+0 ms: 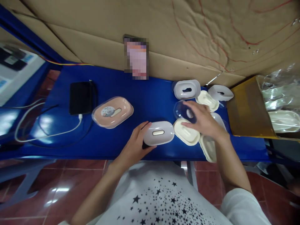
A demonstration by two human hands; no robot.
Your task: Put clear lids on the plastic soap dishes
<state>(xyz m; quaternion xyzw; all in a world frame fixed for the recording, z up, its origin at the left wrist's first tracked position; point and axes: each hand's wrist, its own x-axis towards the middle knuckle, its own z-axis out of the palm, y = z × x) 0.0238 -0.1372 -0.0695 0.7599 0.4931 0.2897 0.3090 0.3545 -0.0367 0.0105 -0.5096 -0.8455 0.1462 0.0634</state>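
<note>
Blue table [145,93] under cardboard wall. Left hand [136,145] grasping white tray [158,133] at near edge. Right hand [203,120] just right of tray, fingers curled on clear lid [184,111], above cream tray [186,132]. Pink case [112,112] left of tray.

The phone-shaped thing [136,58] leaning on the cardboard at the surface's far edge is pixelated, can't tell what's on it. The right hand [203,121] covers part of the clear lid [181,110] and the cream trays [187,133] near the front edge. The bagged parts [282,93] past the right end run off frame and are too blurry to identify.
</note>
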